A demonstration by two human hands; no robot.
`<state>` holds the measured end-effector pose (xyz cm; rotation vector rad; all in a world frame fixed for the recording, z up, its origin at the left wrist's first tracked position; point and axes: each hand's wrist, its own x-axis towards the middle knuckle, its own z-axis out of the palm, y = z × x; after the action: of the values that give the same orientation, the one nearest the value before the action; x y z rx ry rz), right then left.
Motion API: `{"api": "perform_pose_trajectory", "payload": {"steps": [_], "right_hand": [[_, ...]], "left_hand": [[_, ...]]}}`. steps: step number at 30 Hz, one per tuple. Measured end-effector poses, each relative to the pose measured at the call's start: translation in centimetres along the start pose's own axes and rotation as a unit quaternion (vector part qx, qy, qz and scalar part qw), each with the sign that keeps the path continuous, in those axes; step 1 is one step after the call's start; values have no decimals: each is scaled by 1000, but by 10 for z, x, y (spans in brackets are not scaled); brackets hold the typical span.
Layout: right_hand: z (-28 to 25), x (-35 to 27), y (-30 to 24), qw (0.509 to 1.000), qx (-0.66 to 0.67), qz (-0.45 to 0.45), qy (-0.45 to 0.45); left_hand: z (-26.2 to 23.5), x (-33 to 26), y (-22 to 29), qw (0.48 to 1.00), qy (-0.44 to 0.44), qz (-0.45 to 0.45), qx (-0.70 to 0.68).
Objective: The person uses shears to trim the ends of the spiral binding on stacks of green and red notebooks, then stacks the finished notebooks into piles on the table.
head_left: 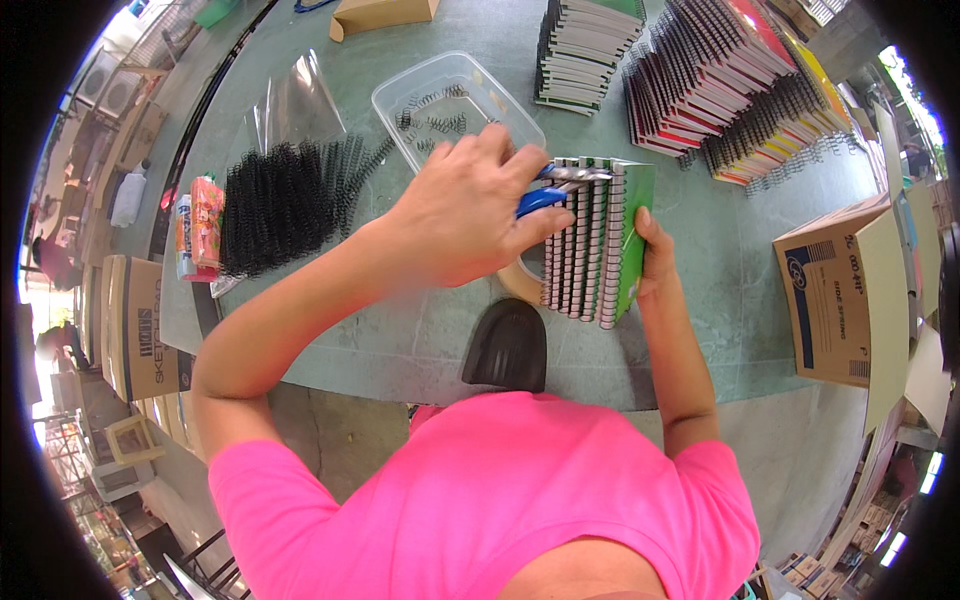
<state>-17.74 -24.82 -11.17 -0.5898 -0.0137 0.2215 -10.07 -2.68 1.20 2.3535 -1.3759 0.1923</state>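
Observation:
My left hand (pixel 455 210) is closed round the blue handles of a pair of pliers (pixel 541 201). The pliers' metal jaws lie at the top end of the wire bindings on a row of spiral notebooks (pixel 585 260). These notebooks stand side by side with their bound spines toward me, a green cover on the right. My right hand (pixel 656 255) grips that row from its right side, thumb on the green cover; its other fingers are mostly hidden. Behind the left hand sits a see-through plastic tub (pixel 385 100) with short bits of black coil (pixel 445 122) inside.
A heap of black binding coils (pixel 285 205) lies left, beside red packets (pixel 206 225). Stacked notebooks (pixel 700 80) stand at the back right. An open cardboard box (pixel 825 295) is at the right. A tape roll (pixel 515 282) and a dark rounded object (pixel 508 345) are near me.

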Motion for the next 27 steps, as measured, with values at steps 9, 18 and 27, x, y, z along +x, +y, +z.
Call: {"api": "perform_pose_trajectory", "payload": {"steps": [9, 18, 27], "right_hand": [[38, -5, -62, 901, -419, -68, 85], [87, 11, -25, 381, -923, -52, 18], [86, -73, -79, 446, -814, -265, 260]], "left_hand": [[78, -133, -55, 986, -77, -127, 73], [33, -39, -10, 992, 83, 54, -78], [73, 13, -4, 990, -15, -54, -129]]}}
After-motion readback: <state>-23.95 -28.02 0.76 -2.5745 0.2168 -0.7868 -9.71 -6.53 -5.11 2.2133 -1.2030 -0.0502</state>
